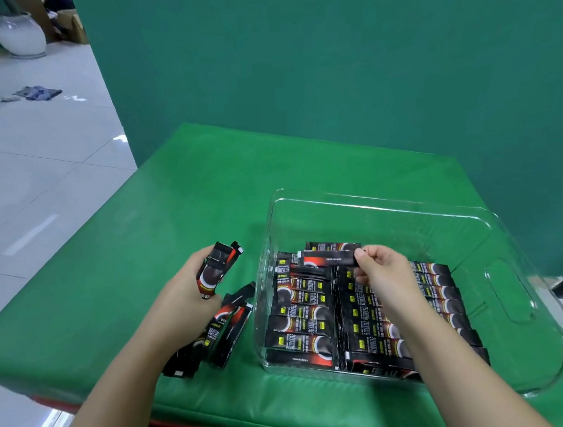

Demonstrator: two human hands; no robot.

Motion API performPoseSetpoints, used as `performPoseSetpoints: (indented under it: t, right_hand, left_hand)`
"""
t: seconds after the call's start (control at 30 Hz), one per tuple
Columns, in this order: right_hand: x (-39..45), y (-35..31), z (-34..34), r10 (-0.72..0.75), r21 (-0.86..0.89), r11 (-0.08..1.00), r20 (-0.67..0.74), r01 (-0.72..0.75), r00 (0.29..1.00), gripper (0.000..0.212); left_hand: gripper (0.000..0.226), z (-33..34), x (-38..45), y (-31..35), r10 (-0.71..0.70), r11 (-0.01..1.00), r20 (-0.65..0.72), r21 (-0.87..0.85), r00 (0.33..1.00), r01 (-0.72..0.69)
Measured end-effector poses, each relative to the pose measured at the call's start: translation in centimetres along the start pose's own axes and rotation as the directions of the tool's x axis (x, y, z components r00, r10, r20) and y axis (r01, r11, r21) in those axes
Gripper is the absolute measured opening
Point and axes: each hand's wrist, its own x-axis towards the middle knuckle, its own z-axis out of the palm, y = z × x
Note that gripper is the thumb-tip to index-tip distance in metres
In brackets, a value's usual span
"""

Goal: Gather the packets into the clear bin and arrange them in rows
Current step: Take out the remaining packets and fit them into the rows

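Packets [300, 318] lie flat in the clear bin [508, 294], side by side in two rows that run from the near wall toward the far one. They are black with red and a white curve on them. A few more at the far end of the rows lie a bit crooked. The right hand [378, 269] is over the bin, and its thumb and fingertips pinch the end of one packet [329, 258], holding it flat above the far end of the rows. The other fingers of that hand curl in. The left hand [191, 291] is outside the bin, to its left, with its fingers curled round a small bunch of packets [218, 266] that stick up out of the fist. Under that hand and wrist, a loose heap of packets [213, 337] rests on the green table cover [177, 216], just beside the bin wall. Behind the table stands a green wall [326, 54], and a pale tiled floor [27, 162] shows on the left.
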Motion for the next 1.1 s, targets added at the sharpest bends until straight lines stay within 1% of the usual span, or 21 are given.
performPoseSetpoints:
  t: [0.13,0.27,0.33,0.4,0.47,0.57,0.67,0.8,0.97,1.03,1.1]
  right_hand:
    - [-0.4,0.9,-0.2,0.049,-0.09,0.995,0.069,-0.043,0.996,0.024]
    - [-1.2,1.7,0.2,0.116,-0.174,0.981,0.185,-0.084,0.976,0.022]
    - [-1.7,1.9,0.5,0.144,-0.187,0.977,0.24,-0.1,0.96,0.022]
    - [-2.1,1.9,0.7,0.156,-0.164,0.98,0.281,-0.112,0.947,0.023]
    - [-2.7,1.8,0.7,0.142,-0.121,0.986,0.282,-0.112,0.949,0.024]
    - [-3.4,1.6,0.0,0.099,-0.081,0.993,0.233,-0.082,0.968,0.023]
    - [-4.0,1.6,-0.4,0.097,-0.078,0.994,0.256,-0.079,0.962,0.024]
    - [-4.8,2.3,0.5,0.151,-0.19,0.977,0.295,-0.097,0.943,0.024]
    - [-5.4,2.5,1.7,0.176,-0.25,0.963,0.299,-0.101,0.938,0.025]
    - [-5.4,2.5,1.6,0.182,-0.356,0.932,0.296,-0.069,0.938,0.026]
    - [-5.3,2.3,1.5,0.155,-0.526,0.85,0.306,0.031,0.939,0.032]
  left_hand:
    - [0.062,1.0,0.5,-1.5,-0.028,0.999,0.04,0.018,0.999,0.027]
    - [0.058,2.0,0.9,-2.6,-0.01,1.0,0.064,0.011,0.998,0.01]
    - [0.056,2.5,1.0,-3.0,-0.023,1.0,0.075,0.013,0.997,0.022]
    - [0.056,2.9,1.2,-3.6,-0.047,0.998,0.078,0.032,0.996,0.044]
    - [0.058,3.1,1.3,-3.9,-0.059,0.997,0.074,0.053,0.996,0.055]
    - [0.06,3.3,1.5,-4.2,-0.07,0.996,0.074,0.067,0.995,0.065]
    - [0.061,3.5,1.5,-4.4,-0.09,0.993,0.071,0.081,0.993,0.084]
    - [0.06,3.6,1.5,-4.6,-0.112,0.99,0.069,0.089,0.991,0.106]
    - [0.059,3.6,1.5,-4.4,-0.099,0.992,0.053,0.084,0.994,0.094]
    - [0.057,3.7,1.5,-4.4,-0.103,0.991,0.044,0.091,0.994,0.099]
    - [0.057,3.8,1.5,-4.4,-0.109,0.989,0.039,0.107,0.993,0.104]
